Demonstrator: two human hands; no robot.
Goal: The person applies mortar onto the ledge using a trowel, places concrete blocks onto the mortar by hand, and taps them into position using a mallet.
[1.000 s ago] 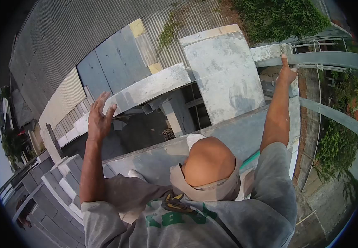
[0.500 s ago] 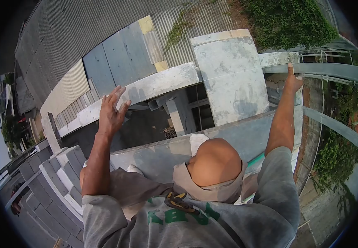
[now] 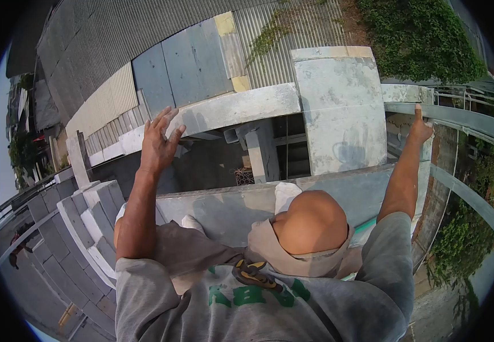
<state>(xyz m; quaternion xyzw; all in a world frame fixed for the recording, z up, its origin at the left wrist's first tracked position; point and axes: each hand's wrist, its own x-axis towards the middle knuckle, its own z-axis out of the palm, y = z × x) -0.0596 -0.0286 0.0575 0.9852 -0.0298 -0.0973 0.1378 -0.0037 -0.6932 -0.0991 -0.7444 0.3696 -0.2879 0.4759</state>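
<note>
Beyond the far edge of the grey ledge [image 3: 230, 205], out by its right end, here's the right hand [image 3: 421, 130], arm at full stretch! One digit points straight out over the grey metal strip [image 3: 463, 115], its tip right at the near edge of the short concrete beam [image 3: 403, 93]. The other fingers look folded in; whether they grip the strip, I can't tell.

Across to the left, and the left hand [image 3: 160, 147] is up, appearing in front of the left part of the long white beam [image 3: 241, 108]. Fingers [image 3: 157, 121] loosely parted, thumb well out, a roomy gap; anything thin between them, I can't make out.

Between the hands sits the pale slab [image 3: 341, 131], its right edge near the right hand, a faint line running from side to side: cord or seam, impossible to say. White-covered feet [image 3: 286, 196] are planted on the ledge, and off its left end, grey blocks [image 3: 96, 216] stand stacked in rows. Top right, thick green creeper [image 3: 423, 34]!
</note>
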